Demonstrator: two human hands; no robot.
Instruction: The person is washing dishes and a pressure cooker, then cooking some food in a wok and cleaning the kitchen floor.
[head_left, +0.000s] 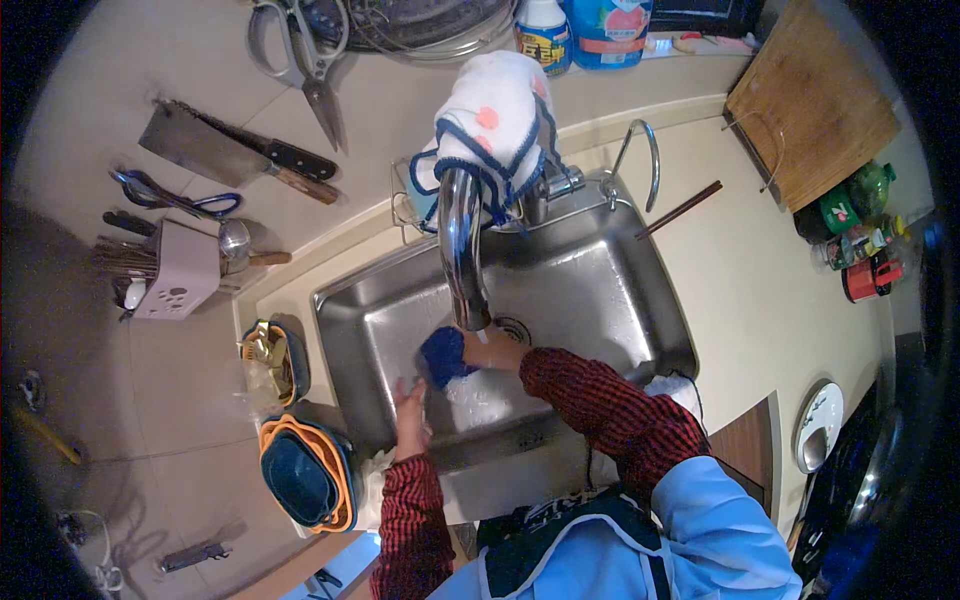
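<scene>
A dark blue cloth (444, 355) is in the grip of my right hand (495, 349), under the spout of the chrome faucet (463, 277). Water comes from the spout onto that hand. My left hand (410, 416) is over the left part of the stainless steel sink (570, 292), its fingers spread and nothing in them. A gap separates it from the cloth. The round drain (513, 328) shows partly behind my right hand. Over the faucet's neck hangs a white towel (487, 120) with pink dots and a dark blue edge.
Stacked colanders and basins (300, 472) stand left of the sink, near a small basket (276, 364). Chopsticks (679, 210) lie on the right counter, below a wooden cutting board (814, 105). A cleaver (206, 142) and scissors (307, 67) hang on the wall. A plate (821, 420) sits far right.
</scene>
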